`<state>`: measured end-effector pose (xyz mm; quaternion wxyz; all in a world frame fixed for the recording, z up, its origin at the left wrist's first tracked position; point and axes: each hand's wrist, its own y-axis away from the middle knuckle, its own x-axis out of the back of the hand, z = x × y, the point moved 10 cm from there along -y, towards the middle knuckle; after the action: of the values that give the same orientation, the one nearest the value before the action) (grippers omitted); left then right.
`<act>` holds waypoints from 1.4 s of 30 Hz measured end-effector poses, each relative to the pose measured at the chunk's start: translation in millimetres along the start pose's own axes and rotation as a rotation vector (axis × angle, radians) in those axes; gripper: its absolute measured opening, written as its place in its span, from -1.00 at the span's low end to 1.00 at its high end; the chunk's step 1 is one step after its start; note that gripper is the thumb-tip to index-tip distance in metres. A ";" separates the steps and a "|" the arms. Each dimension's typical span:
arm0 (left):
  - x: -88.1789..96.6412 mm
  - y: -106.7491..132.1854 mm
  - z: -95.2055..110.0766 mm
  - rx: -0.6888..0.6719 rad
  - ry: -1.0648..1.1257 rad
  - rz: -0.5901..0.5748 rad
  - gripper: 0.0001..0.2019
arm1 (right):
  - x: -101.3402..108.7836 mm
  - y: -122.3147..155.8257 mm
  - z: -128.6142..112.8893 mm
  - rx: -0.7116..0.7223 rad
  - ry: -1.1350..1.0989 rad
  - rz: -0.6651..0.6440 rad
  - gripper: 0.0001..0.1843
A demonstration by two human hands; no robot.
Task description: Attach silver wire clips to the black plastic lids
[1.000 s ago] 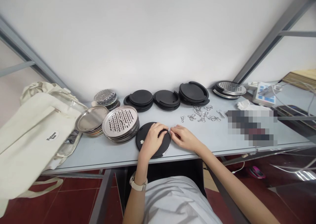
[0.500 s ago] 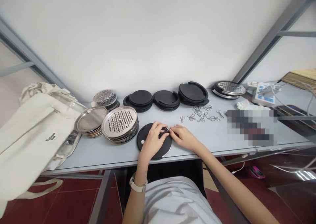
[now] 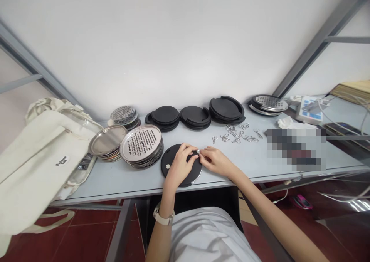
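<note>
A round black disc (image 3: 171,172) with a small pale mark and a shiny metal edge at its lower right lies flat near the table's front edge. Over it curves my left hand (image 3: 181,165), its thumb and fingers closed on the disc's right part. Beside the rim, my right hand (image 3: 215,161) pinches a small metal clip (image 3: 198,151), mostly hidden between the fingertips of both hands. Several loose wire clips (image 3: 236,134) are scattered beyond my right hand. To the left stands a stack of round metal grater plates (image 3: 141,143).
Plain metal discs (image 3: 107,139) and another grater stack (image 3: 124,115) stand at left. Along the wall are black round holders (image 3: 164,115) and an assembled-looking grater (image 3: 268,103). A cream bag (image 3: 43,158) hangs over the left edge. Cables and a white box (image 3: 310,110) lie right.
The view has shifted slightly. My right fingers have curled in more at the disc's rim, and the clip shows less dark and more bright metal. The disc stays in place.
</note>
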<state>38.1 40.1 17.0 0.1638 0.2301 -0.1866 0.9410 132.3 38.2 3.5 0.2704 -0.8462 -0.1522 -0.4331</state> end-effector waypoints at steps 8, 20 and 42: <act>6.5 -1.2 7.2 -0.043 -0.091 0.044 -0.84 | -2.3 1.1 -2.0 0.009 0.050 -0.001 -0.74; 3.4 2.1 -1.6 0.042 -0.140 0.034 -0.76 | -8.2 -1.8 5.7 -0.037 0.120 0.016 -0.74; 5.3 1.3 0.1 0.006 -0.079 0.046 -0.78 | -4.8 0.9 -3.0 0.033 0.106 0.009 -0.76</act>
<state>33.2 40.1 19.4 0.1341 0.2633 -0.1951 0.9352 127.9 35.6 0.7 0.2939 -0.8182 -0.1412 -0.4735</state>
